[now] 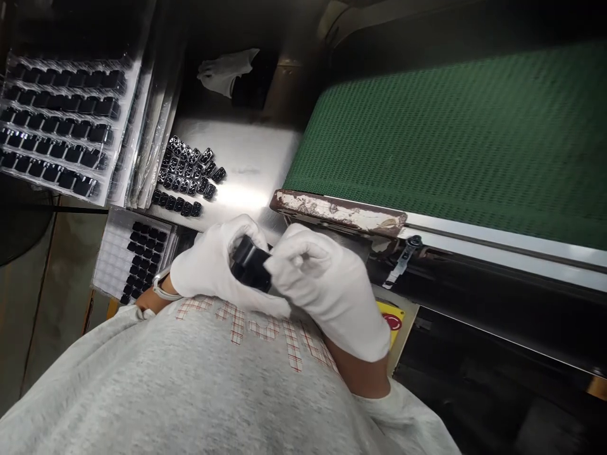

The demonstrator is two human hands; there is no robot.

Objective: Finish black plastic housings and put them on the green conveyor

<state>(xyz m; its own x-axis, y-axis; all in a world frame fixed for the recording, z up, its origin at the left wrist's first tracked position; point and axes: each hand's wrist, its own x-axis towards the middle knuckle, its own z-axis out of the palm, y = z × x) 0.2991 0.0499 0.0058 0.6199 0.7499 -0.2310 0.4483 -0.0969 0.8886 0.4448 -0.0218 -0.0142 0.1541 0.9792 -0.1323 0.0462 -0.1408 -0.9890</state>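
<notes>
My left hand [215, 265], in a white glove, is closed around a glossy black block-like plastic part [252, 264] in front of my waist. My right hand [322, 278], gloved in white too, has its fingers curled together at the part's right edge. Whether they grip the part or something small is hidden by the glove. Beyond my left hand, a cluster of small black parts [184, 170] lies in rows on the metal tabletop [246, 148].
A stack of clear trays [61, 120] with rows of black pieces stands at left. Below it is a white tray [114, 259], partly filled. A green conveyor belt [450, 139] runs at right. A white glove [230, 69] lies at the back; a yellow-backed red button [392, 321] sits beside my right wrist.
</notes>
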